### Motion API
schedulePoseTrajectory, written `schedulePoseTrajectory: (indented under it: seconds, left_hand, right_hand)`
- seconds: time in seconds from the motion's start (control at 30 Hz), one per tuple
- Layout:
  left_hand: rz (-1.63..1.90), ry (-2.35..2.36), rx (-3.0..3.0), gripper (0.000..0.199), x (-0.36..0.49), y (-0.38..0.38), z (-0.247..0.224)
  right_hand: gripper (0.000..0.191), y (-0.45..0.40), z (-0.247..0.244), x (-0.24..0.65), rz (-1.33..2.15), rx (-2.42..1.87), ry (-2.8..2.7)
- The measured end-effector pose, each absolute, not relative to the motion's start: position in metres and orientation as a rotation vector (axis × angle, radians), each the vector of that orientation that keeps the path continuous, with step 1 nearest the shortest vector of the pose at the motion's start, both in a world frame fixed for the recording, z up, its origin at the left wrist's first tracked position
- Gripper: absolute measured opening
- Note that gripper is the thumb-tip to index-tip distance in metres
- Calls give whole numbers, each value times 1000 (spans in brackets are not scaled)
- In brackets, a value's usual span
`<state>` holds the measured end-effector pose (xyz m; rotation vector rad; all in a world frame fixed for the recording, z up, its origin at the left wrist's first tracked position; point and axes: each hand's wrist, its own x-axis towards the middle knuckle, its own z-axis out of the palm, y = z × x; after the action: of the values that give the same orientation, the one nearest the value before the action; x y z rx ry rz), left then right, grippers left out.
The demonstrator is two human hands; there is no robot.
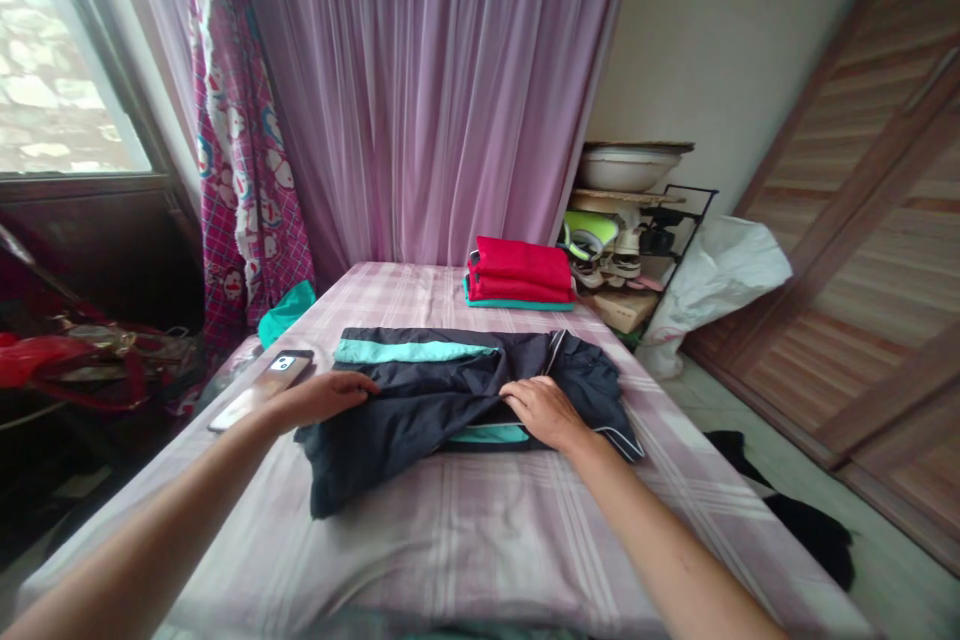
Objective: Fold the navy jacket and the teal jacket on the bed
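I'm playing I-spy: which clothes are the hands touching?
The dark clothes with turquoise bands: the left hand and right hand both touch them. The red clothes sit folded in a pile farther back, untouched.

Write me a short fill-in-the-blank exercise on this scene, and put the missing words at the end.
The left hand and the right hand both touch a dark garment trimmed in turquoise and ____.
The smartphone lies nearer to the ____ hand.
The folded stack of clothes is ____ on top.
In the picture, the white sack is to the ____ of the shoe rack.

Missing words: white; left; red; right.
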<state>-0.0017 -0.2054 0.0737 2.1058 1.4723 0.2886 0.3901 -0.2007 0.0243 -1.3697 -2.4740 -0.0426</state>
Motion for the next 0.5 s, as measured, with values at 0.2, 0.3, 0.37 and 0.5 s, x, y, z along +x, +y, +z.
schedulePoseTrajectory:
  seconds: [0.2, 0.3, 0.37, 0.5]
  left_hand:
    - [416, 1782, 2393, 35, 29, -230, 72]
    - [302, 1745, 2362, 34, 55, -260, 72]
    - [160, 1728, 2397, 44, 67, -275, 64]
    - [-26, 1814, 2479, 51, 65, -285, 40]
  right_hand:
    - [28, -199, 23, 376, -85, -1544, -2448]
    - [29, -198, 24, 370, -107, -1629, -2408]
    - [29, -197, 24, 367, -114, -1660, -2374]
    - [28, -196, 23, 369, -87, -1605, -2355]
